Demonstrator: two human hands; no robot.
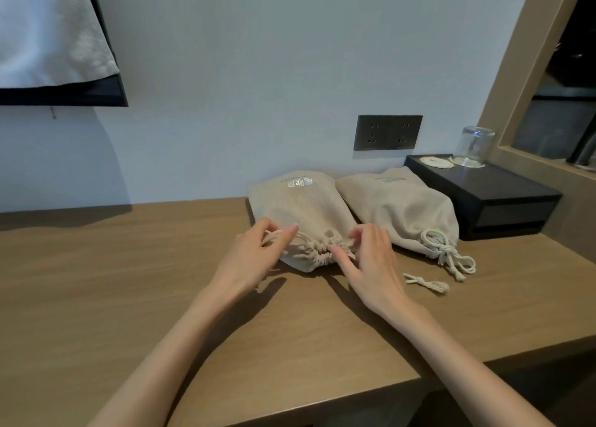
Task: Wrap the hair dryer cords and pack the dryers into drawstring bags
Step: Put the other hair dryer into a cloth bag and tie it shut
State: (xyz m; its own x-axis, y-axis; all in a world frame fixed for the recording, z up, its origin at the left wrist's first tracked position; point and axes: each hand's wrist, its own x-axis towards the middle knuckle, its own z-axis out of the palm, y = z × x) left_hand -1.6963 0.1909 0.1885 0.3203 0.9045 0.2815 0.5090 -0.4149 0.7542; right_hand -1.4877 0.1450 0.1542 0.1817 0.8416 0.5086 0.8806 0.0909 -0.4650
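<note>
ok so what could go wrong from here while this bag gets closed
1. The left bag has its mouth gathered but shows no knot yet. If the left hand lets its cord slip while the right hand pinches the mouth, the mouth may loosen.
2. A loose cord end lies on the desk near the right wrist, beside the tied right bag. The arm could snag it.

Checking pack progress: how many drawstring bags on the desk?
2. The centre bag lies on the desk, the left hand and right hand pinching its gathered mouth. The right bag lies beside it, tied shut, next to the black box. No others visible.
</note>
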